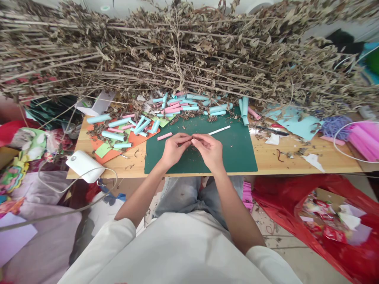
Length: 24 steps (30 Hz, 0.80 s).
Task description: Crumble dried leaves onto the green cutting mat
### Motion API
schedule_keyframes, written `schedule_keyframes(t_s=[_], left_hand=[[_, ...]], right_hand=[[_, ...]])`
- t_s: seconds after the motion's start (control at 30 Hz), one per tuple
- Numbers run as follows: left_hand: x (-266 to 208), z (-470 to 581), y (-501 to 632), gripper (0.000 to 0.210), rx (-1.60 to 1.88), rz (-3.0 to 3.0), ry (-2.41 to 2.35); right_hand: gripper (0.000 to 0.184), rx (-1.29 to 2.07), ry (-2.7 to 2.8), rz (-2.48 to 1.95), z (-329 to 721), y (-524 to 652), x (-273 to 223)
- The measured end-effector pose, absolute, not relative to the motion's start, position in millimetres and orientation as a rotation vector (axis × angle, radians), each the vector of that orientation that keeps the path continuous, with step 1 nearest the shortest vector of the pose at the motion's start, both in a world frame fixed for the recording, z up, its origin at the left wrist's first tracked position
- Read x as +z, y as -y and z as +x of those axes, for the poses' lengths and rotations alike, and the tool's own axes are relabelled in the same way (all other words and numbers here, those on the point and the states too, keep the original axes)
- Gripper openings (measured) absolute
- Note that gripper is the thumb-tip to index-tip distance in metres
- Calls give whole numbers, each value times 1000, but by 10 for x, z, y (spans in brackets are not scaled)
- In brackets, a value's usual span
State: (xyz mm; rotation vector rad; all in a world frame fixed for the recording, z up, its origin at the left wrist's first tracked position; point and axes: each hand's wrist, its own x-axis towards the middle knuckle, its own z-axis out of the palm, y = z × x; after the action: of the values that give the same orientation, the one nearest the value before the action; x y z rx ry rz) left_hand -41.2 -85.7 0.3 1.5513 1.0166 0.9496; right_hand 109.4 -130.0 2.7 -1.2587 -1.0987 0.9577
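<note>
Where left hand (177,149) and right hand (209,150) meet over green mat (239,156), fingertips pinched narrow; cannot tell what, if anything, is held. Pink paper roll (164,136) lies on mat beside left hand, white stick (220,129) just beyond right. Blue paper rolls (113,136) farther left; dried stems (142,51) behind.

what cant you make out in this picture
All in the head view:
What, if anything, the left hand and right hand pinch: hidden by their own fingers.
Back edge of the green mat: largely covered by blue tubes and dried plants.
Mark on the white device: too small to read.
Rest of the red bag: cut off by the picture's right edge.
</note>
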Motion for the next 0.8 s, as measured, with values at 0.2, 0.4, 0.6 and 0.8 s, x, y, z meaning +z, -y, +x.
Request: schedule_keyframes(t_s=[0.2, 0.4, 0.6, 0.8], left_hand=[[71, -393, 958, 26, 947, 1521, -997], [36, -346, 974, 29, 980, 1240, -975], [-19, -332, 985, 26, 990, 1146, -1003], [-17, -357, 986, 23, 974, 1230, -961]], right_hand=[[18, 923, 964, -1302, 1045, 1265, -8], [27, 1029, 746, -1291, 1008, 1271, -72], [22, 1114, 727, -1277, 1072, 1306, -83], [24, 1089, 823, -1251, 1101, 1309, -111]])
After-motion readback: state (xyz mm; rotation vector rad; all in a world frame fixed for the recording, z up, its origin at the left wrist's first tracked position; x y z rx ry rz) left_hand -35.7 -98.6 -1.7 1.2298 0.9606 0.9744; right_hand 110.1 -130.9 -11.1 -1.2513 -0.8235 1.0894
